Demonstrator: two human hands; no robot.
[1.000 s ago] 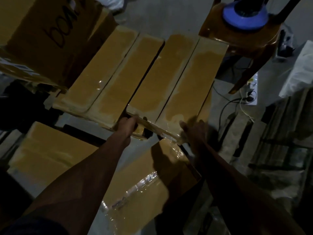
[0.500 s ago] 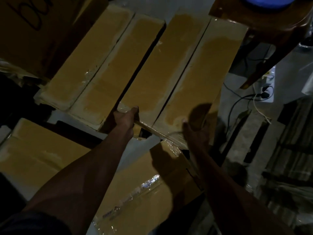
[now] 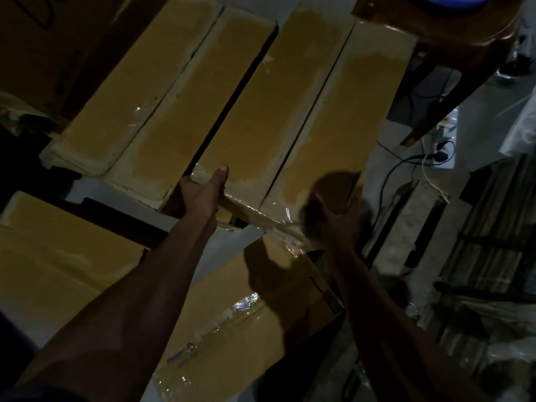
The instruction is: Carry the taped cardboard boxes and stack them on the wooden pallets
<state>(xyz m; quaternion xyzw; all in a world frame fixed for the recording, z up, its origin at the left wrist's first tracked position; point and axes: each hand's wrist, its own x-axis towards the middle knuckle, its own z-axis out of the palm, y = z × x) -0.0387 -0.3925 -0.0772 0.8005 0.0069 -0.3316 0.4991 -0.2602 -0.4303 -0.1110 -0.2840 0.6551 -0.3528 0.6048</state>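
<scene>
The lift is in hand — left hand (image 3: 203, 190) clamps the near corner of the box (image 3: 304, 117), right hand (image 3: 336, 216) cups its other near corner, beside the chair (image 3: 452, 30) — next, probably raise it level and carry it to a pallet.

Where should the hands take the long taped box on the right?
At its near short end, one hand at each corner, coming from the near side. The box is long and narrow, and that end overhangs; the left hand and right hand are there.
</scene>
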